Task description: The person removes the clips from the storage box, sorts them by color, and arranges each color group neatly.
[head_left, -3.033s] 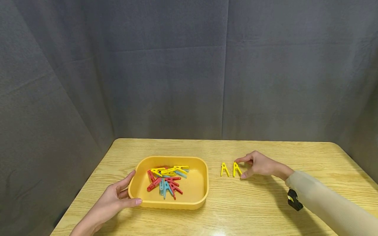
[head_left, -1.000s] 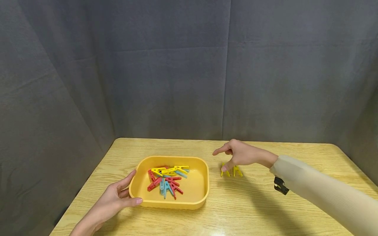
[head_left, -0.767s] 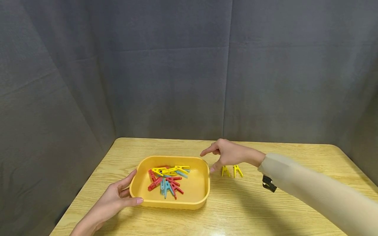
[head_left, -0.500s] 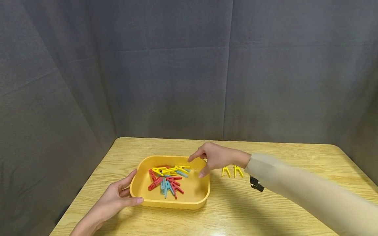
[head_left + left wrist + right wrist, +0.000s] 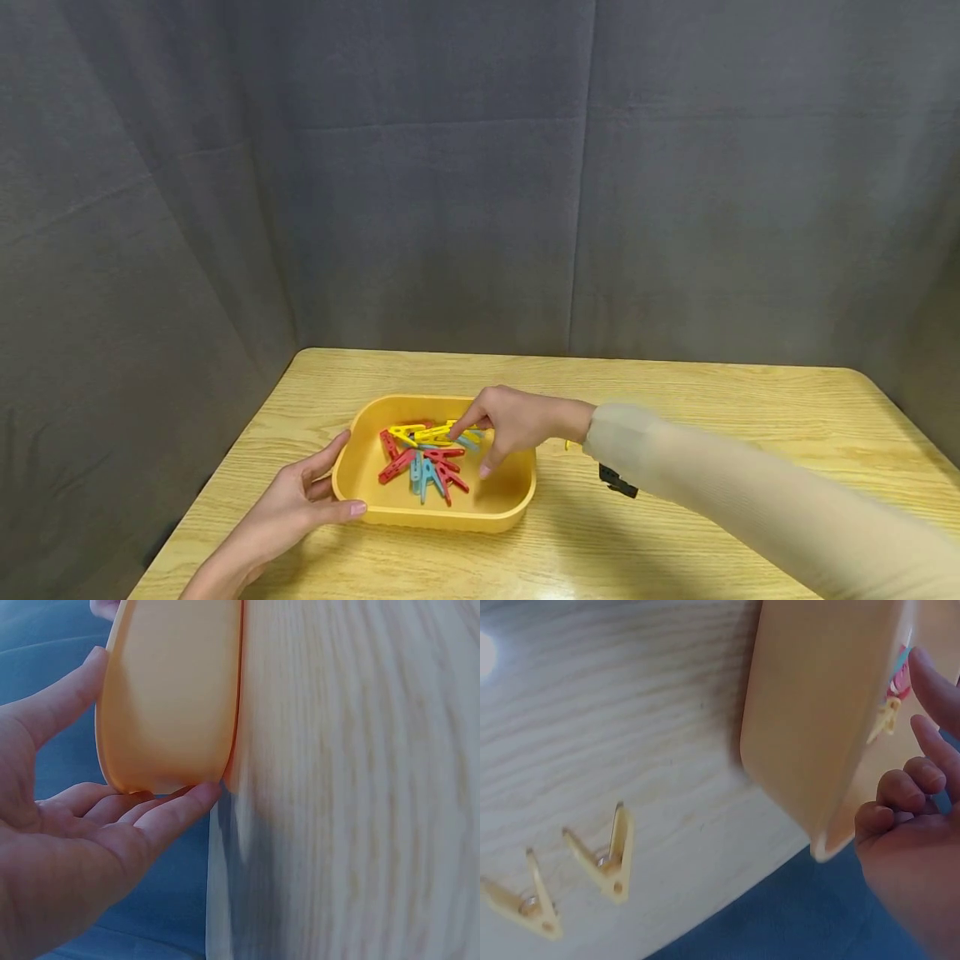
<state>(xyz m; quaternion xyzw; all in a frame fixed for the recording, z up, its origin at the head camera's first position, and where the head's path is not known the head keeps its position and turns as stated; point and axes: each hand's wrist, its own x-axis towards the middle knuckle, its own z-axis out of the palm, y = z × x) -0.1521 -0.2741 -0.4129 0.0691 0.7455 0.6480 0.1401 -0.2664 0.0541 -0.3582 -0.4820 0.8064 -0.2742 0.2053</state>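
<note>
A yellow plastic bin holds several clothespins: a red clothespin among others, a blue clothespin and a yellow clothespin. My left hand grips the bin's left end, thumb at the front rim and fingers along the end wall. Inside the bin, my right hand reaches over the right part of the pile. Its index finger points down at the yellow clothespins, and its thumb is spread apart. Two yellow clothespins lie outside: a nearer-bin clothespin and a farther clothespin.
The wooden table carries the bin left of its middle. A grey curtain hangs behind the table. My right sleeve crosses the table's right side and hides most of the two outside clothespins in the head view.
My right hand has left the second yellow clothespin standing beside the first on the table, then moved left over the rim and down into the bin. The left hand keeps its hold.
</note>
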